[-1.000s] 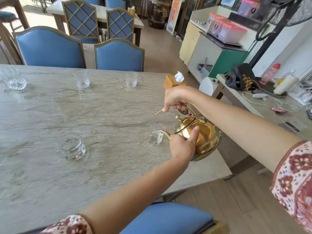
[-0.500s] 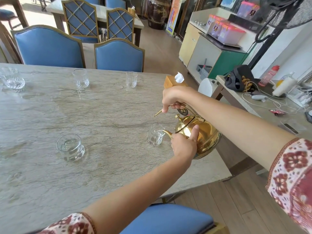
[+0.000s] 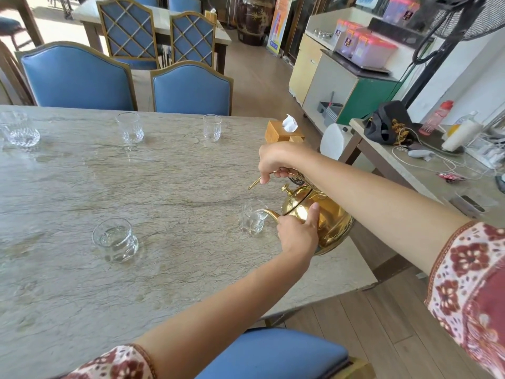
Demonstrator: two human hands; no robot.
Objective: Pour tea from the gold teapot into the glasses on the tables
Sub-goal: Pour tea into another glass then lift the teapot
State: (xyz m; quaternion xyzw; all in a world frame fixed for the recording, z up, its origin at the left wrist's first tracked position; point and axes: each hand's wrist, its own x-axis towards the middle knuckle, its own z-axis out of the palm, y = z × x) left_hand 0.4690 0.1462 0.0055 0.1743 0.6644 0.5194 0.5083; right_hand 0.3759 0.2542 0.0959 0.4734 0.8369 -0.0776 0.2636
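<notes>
Over at the near right corner of the stone table [image 3: 136,283], the gold teapot [image 3: 332,222] is tipped forward, its thin spout reaching over the rim of a small glass [image 3: 251,220] that stands close to the table's edge. Right hand [image 3: 282,161] up top, fingers curled tight around the arched handle, taking the weight. Left hand [image 3: 296,236] down below, pressed against the pot's belly near the base of the spout, thumb laid up along the shiny side, steadying it. Both patterned sleeves show at the bottom and right edges.

Further left sits a wider glass [image 3: 114,239], some clear liquid in it, well apart from the pot. Across the table, three more glasses: a round cut one [image 3: 20,129] far left, a stemmed one [image 3: 129,129] in the middle, a slim tumbler [image 3: 212,127] to the right. Just behind the right hand, a wooden tissue box [image 3: 276,132] with a white tissue poking out. Blue chairs [image 3: 76,77] line the far side.
</notes>
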